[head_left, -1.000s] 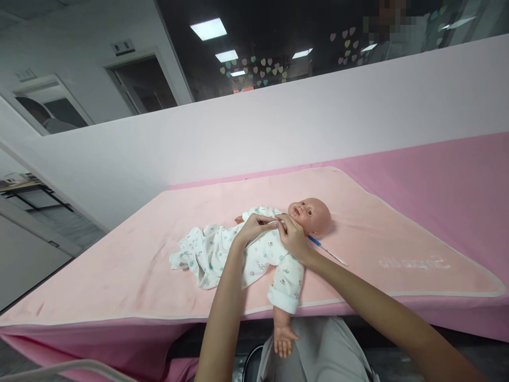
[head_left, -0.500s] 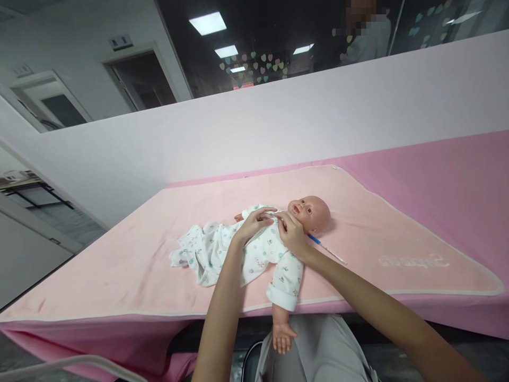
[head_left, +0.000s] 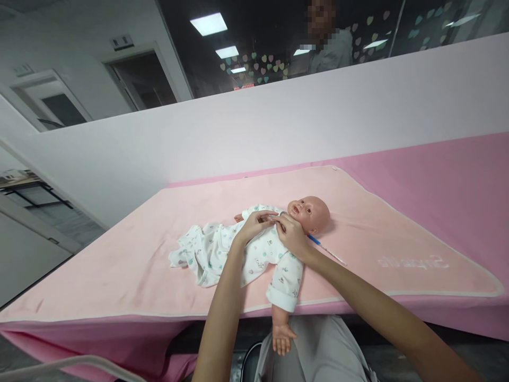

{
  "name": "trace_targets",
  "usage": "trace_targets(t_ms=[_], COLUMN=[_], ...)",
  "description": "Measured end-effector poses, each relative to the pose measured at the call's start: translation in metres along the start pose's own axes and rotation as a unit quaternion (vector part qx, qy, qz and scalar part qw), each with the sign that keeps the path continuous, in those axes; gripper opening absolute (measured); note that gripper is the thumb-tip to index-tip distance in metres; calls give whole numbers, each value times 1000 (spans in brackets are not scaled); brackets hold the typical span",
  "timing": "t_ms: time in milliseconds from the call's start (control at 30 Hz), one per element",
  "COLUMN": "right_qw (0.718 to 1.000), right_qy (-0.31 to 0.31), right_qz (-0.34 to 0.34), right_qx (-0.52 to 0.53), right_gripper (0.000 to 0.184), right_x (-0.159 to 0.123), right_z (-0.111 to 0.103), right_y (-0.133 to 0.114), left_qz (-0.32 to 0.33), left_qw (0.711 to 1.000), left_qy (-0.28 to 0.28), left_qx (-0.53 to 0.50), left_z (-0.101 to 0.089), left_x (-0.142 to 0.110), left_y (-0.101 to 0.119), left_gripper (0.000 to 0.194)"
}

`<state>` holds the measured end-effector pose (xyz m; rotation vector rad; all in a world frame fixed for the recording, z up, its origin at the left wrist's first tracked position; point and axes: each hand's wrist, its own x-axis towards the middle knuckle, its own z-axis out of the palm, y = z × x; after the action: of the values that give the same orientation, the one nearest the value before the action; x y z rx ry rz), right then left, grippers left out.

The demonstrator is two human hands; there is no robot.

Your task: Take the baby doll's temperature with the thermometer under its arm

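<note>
A baby doll [head_left: 316,215] lies on its back, its head to the right, in a white patterned romper [head_left: 258,254]. My left hand [head_left: 256,225] and my right hand [head_left: 292,233] meet at the chest, just below the doll's chin. The fingertips of both hands are pinched on the front of the romper near the neckline. Whatever small fastening lies between them is too small to make out. One doll arm [head_left: 282,329] hangs over the near table edge. Beside the doll's head, close to my right wrist, lies a thin thermometer-like stick [head_left: 332,256] with a blue end.
A peach mat [head_left: 131,239] with a pale border covers the pink-draped table [head_left: 449,175]. A white wall [head_left: 278,122] rises behind it, with a dark window above. In the glass a person [head_left: 332,50] shows. A grey curved bar [head_left: 75,362] is at the lower left.
My hands stay at the romper's neckline, with only slight finger movement. The person in the glass has shifted to the left. The doll and the stick have not moved.
</note>
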<state>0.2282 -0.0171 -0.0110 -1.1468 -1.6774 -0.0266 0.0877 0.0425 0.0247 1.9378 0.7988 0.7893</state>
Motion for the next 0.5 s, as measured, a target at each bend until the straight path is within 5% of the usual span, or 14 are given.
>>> trace_targets(t_ms=[200,500], right_qw=[999,997], right_qy=[-18,2], right_qz=[-13,-58], right_qx=[-41,-44], right_gripper=[26,25], right_x=[-3,-3], right_z=[4,0], right_y=[6,0], left_qz=[-1,-37], left_qw=[999,994], left_qy=[5,-22], left_qx=[36,-102], left_z=[1,-2], left_x=[0,-2], left_y=[1,5], left_gripper=[40,40])
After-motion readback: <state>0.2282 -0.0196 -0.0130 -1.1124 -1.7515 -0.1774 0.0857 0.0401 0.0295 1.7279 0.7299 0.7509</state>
